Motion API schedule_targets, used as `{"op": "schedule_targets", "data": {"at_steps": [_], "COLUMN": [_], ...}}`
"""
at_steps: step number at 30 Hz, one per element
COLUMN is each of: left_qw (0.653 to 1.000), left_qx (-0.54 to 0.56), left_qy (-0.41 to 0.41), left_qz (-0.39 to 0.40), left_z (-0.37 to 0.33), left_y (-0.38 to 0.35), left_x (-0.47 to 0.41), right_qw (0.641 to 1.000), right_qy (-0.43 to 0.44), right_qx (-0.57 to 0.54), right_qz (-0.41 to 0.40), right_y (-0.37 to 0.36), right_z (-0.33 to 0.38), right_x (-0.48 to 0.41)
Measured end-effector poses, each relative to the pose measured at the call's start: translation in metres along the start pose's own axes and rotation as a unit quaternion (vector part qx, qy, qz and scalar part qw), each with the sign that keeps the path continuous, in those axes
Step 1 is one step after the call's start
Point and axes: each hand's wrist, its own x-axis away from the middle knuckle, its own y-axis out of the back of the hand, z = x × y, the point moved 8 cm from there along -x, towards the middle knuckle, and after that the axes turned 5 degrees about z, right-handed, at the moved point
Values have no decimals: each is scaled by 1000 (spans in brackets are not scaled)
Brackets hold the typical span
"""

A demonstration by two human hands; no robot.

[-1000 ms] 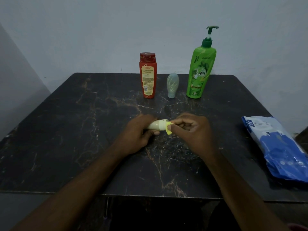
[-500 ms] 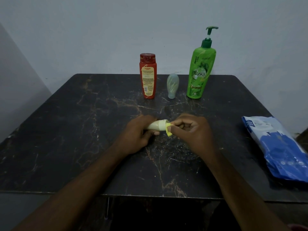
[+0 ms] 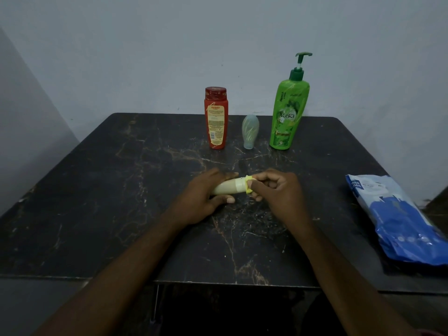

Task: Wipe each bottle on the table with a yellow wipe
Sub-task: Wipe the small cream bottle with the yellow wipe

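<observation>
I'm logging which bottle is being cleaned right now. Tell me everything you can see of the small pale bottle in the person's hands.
The small pale bottle is slim, cream-coloured and rounded, plastic by its look, with a lighter band near its right end. It lies roughly level near the middle of the dark table; whether it touches the top I cannot tell. The left hand grips its left part. The right hand pinches the yellow wipe round its right end, hiding the tip. No print is readable.
</observation>
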Motion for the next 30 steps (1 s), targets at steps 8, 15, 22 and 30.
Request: {"op": "schedule_targets", "data": {"at_steps": [8, 15, 22, 30], "left_qw": [997, 978, 980, 974], "left_qx": [39, 101, -6, -89], "left_qy": [60, 152, 156, 185], "left_qz": [28, -103, -125, -90], "left_z": [8, 27, 52, 91], "left_y": [11, 60, 116, 140], "left_x": [13, 15, -18, -62], "right_qw": [996, 986, 995, 997], "right_qy": [-51, -99, -75, -64], "right_qx": [-67, -132, -62, -1], "right_qz": [-16, -17, -33, -48], "right_y": [-2, -12, -36, -43], "right_z": [-10, -16, -9, -22], "right_x": [0, -12, -64, -82]}}
